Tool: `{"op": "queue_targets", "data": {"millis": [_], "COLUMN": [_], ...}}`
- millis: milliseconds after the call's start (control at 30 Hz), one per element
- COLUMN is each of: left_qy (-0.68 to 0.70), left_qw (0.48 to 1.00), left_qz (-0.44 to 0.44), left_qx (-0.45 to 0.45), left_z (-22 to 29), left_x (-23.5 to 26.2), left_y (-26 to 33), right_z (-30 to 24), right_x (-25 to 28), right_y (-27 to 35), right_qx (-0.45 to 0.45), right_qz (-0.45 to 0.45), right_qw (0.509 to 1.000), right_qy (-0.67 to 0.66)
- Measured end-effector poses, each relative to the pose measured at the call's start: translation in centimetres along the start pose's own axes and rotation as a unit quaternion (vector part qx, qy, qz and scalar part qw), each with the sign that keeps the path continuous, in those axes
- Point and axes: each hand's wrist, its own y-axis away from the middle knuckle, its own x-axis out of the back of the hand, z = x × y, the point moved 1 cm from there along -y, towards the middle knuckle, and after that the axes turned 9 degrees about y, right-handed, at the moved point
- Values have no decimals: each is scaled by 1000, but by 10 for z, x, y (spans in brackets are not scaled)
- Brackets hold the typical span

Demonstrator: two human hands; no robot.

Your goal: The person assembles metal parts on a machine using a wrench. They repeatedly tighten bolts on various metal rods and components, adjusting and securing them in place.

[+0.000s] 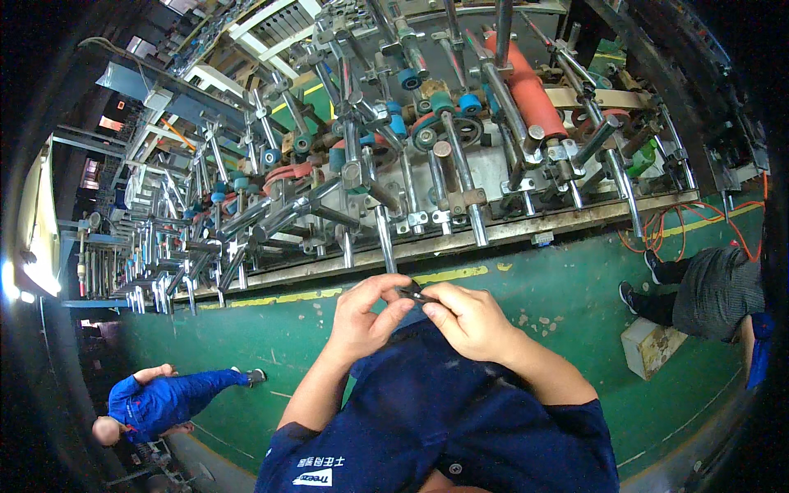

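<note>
Left hand (366,316): raised in front of the chest, fingers curled, thumb and forefinger pinched on the left end of a small dark part (413,293).
Right hand (468,316): level with the left and almost touching it, fingertips closed on the right end of the same part.
Small dark part: thin, short and dark, held between the two hands above the dark blue work shirt (436,419); its exact kind is too small to tell.
Machine (427,156): a long industrial frame just beyond the hands, crowded with steel rods, clamps and brackets, teal and blue rollers, and one large orange-red roller (526,82) near the top.
Machine edge (493,234): a worn metal rail running from left to right, just above the hands.
Floor (288,337): green-painted, with a chipped yellow line (448,274) along the foot of the machine.
Person at left (160,398): in blue work clothes, on the floor well apart from the hands.
Person at right (711,292): in dark grey clothes, beside a pale box (653,345) and orange cables (682,226).
</note>
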Motion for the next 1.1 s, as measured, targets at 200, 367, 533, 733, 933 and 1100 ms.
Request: {"op": "queue_targets", "data": {"millis": [200, 367, 533, 733, 933, 1100], "left_qy": [70, 157, 196, 273, 279, 347], "left_qw": [995, 981, 974, 956, 959, 937], "left_qz": [43, 61, 28, -15, -30, 32], "left_qx": [49, 99, 115, 105, 28, 0], "left_z": [-23, -39, -58, -73, -74, -79], "left_x": [10, 13, 17, 11, -18, -56], "left_y": [7, 6, -6, -39, -76, -117], "right_z": [16, 20, 10, -30, -63, -48], "right_x": [2, 17, 40, 90, 139, 161], "right_y": [4, -7, -24, -62, -144, -238], "right_qx": [-92, -70, -81, -23, -8, 52], "right_qz": [47, 86, 94, 100, 11, -53], "right_qw": [993, 994, 990, 965, 940, 930], "right_qy": [-60, 9, 62, 240, 340, 359]}}
